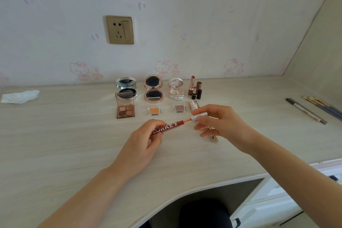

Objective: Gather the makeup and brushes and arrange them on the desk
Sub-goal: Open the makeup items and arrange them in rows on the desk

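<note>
My left hand [146,139] grips a red lip gloss tube [166,127] with white letters. My right hand [220,122] pinches its silver cap [199,115], pulled a little off so the wand stem shows. Another small tube [214,138] lies on the desk partly under my right hand. Behind them stand three open compacts [153,89], an open eyeshadow palette [125,110], two small single shadows [154,111], and open lipsticks [195,88]. Several brushes and pencils [311,110] lie at the far right.
A crumpled white tissue [20,96] lies at the desk's left. The pale wood desk [74,144] meets a wall with a gold socket [120,29]. White drawers [288,201] and a dark chair seat [203,213] sit below the curved front edge.
</note>
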Motion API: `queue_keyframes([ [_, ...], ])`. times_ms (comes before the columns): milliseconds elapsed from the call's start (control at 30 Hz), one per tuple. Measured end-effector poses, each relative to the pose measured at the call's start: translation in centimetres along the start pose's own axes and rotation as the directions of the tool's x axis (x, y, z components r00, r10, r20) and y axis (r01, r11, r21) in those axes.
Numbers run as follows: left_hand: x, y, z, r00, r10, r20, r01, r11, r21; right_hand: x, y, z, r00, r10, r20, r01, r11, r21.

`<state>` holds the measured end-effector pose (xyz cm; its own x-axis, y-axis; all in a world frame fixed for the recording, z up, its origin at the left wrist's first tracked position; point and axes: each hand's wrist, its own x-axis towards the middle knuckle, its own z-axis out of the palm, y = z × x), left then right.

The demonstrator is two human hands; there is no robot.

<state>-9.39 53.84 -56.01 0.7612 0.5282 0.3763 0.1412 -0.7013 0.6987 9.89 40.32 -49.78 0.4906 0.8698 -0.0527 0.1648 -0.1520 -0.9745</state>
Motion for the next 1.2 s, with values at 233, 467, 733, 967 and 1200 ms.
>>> queue_keyframes([
  [233, -0.1, 1.0, 0.4, 0.995, 0.084, 0.061, -0.092, 0.987, 0.136, 1.0, -0.5, -1.7, 0.997, 0.059, -0.046, -0.051, 0.984, 0.169],
  [467, 1.8, 4.9, 3.6, 0.932, 0.321, 0.168, -0.353, 0.910, 0.219, 2.5, -1.5, -4.7, 0.982, 0.072, -0.176, -0.060, 0.996, 0.072],
  [733, 4.6, 6.7, 9.0, 0.899, 0.402, 0.174, -0.434, 0.873, 0.224, 3.9, -0.7, -7.6, 0.962, 0.066, -0.267, -0.072, 0.997, -0.010],
  [967, 6.3, 6.4, 11.1, 0.853, 0.431, 0.295, -0.514, 0.791, 0.330, 5.4, 1.2, -9.3, 0.951, 0.089, -0.295, -0.101, 0.995, -0.024],
  [1200, 6.7, 5.4, 11.7, 0.877, 0.431, 0.211, -0.480, 0.786, 0.389, 7.7, 1.8, -8.6, 0.967, 0.046, -0.252, -0.086, 0.985, -0.149],
])
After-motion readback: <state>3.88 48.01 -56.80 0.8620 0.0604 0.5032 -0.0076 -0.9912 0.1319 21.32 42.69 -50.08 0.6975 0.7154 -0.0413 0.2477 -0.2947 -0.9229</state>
